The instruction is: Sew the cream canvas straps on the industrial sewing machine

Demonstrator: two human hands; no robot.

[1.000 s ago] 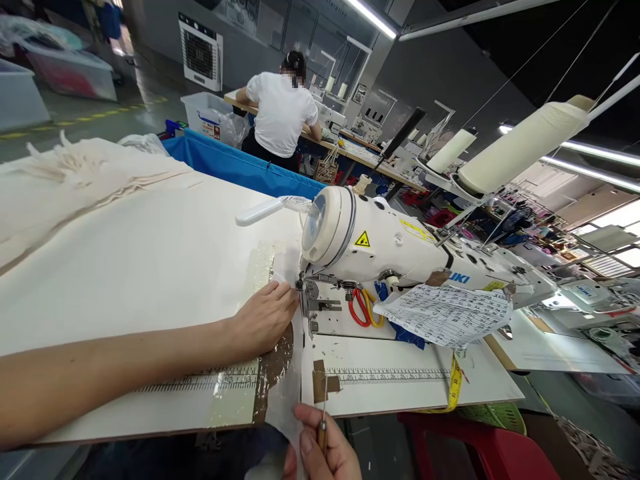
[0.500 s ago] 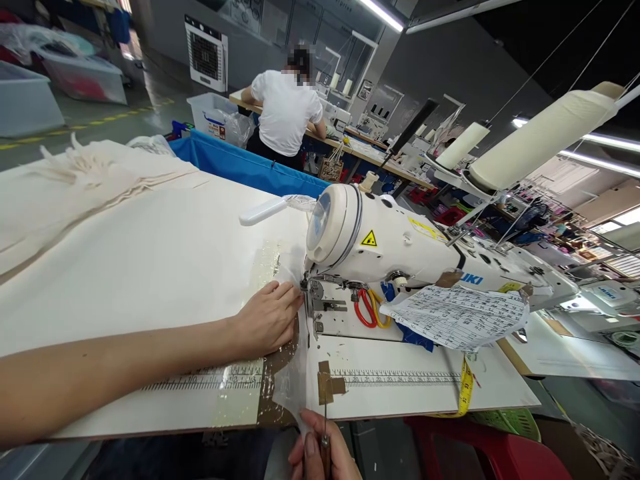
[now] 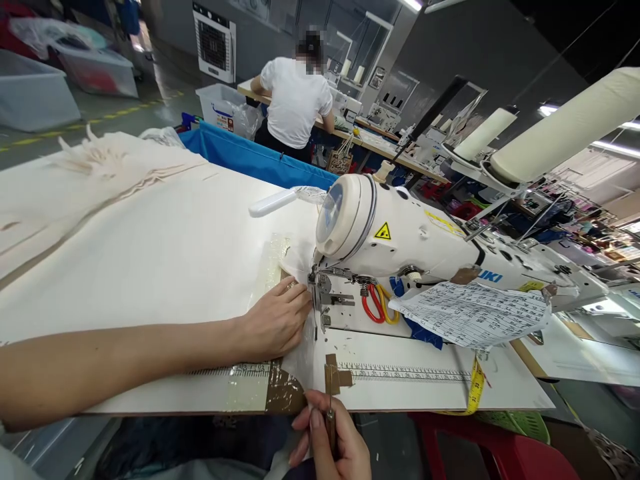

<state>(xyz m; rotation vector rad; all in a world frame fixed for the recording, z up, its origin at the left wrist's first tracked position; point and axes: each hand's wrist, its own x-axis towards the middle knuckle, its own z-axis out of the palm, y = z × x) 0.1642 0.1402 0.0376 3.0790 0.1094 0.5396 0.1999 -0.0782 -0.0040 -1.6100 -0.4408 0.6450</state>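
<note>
My left hand lies on a strip of sheer white fabric, its fingers flat and close to the sewing machine's needle area. The white sewing machine stands just right of those fingertips; the exact needle point is hard to make out. At the table's front edge, my right hand is closed around the wooden handle of an awl, whose thin spike points up. The thumb and forefinger are also at the fabric's near end; whether they pinch it cannot be told.
Red- and yellow-handled scissors lie behind a paper sheet of writing. A yellow tape measure hangs over the front edge. Pale fabric is piled at left. Thread cones stand right. A person sits beyond the blue bin.
The sheer fabric has shifted away from me, toward the machine, and less of it shows at the front. My right hand has moved slightly up to the table edge. The view has shifted a little.
</note>
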